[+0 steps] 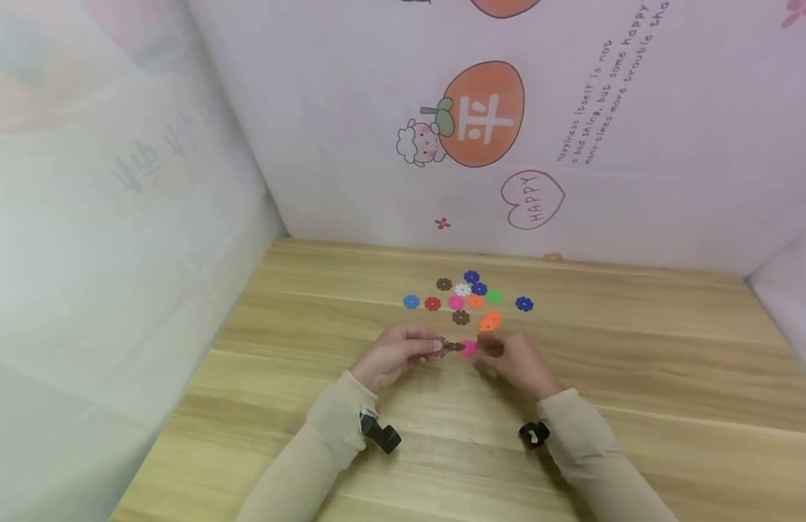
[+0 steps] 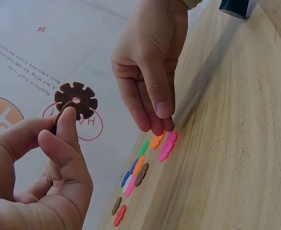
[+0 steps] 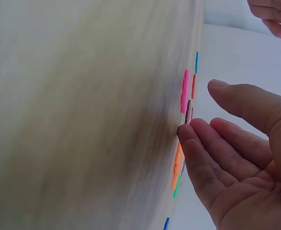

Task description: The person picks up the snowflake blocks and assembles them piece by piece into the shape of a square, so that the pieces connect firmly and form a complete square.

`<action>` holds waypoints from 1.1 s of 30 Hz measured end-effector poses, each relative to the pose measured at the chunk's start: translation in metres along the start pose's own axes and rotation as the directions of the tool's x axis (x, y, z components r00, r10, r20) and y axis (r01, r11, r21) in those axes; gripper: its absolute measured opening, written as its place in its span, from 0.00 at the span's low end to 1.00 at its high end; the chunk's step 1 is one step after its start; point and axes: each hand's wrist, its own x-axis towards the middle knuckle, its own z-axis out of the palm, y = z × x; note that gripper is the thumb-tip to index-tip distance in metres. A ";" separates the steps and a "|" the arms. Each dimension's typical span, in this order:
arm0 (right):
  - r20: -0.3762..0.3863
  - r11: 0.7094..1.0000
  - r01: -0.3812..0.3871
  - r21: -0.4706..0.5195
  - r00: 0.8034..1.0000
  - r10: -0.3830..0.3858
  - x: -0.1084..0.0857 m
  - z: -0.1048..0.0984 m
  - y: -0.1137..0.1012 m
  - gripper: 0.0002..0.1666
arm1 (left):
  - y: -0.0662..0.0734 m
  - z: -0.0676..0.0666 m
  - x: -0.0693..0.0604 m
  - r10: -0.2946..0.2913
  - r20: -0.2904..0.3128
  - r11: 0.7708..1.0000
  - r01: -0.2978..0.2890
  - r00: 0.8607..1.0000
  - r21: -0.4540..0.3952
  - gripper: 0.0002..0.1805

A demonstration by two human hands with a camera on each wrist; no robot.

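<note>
My left hand [image 1: 395,357] pinches brown snowflake discs between thumb and fingertips. In the left wrist view one notched brown disc [image 2: 86,103] stands up from the fingers, and another is mostly hidden behind the thumb. Just above the table, my right hand [image 1: 519,364] has its fingers extended and its thumb apart, as the right wrist view shows. Nothing is seen in its grasp. Beside its fingertips a pink disc [image 2: 168,146] lies flat on the wooden table [image 1: 638,348].
Loose snowflake discs lie beyond the hands: orange [image 1: 490,320], brown [image 1: 460,317], red [image 1: 432,304], light blue [image 1: 412,301], white [image 1: 463,290], green [image 1: 494,296] and dark blue [image 1: 524,304]. Some overlap. A printed cloth [image 1: 351,145] hangs behind the table.
</note>
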 end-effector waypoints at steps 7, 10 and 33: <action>-0.018 0.999 0.018 -0.032 1.000 -0.019 0.007 0.002 0.001 0.24 | -0.001 0.000 0.000 0.002 0.007 1.000 -0.002 1.000 0.002 0.15; -0.013 0.999 0.028 -0.034 1.000 -0.029 0.010 0.004 -0.001 0.25 | -0.001 0.001 0.000 0.003 0.010 1.000 -0.003 1.000 0.004 0.15; 0.074 0.995 0.005 -0.095 0.997 0.002 0.017 0.008 -0.007 0.19 | -0.002 -0.003 0.002 0.003 0.008 1.000 -0.004 1.000 0.003 0.16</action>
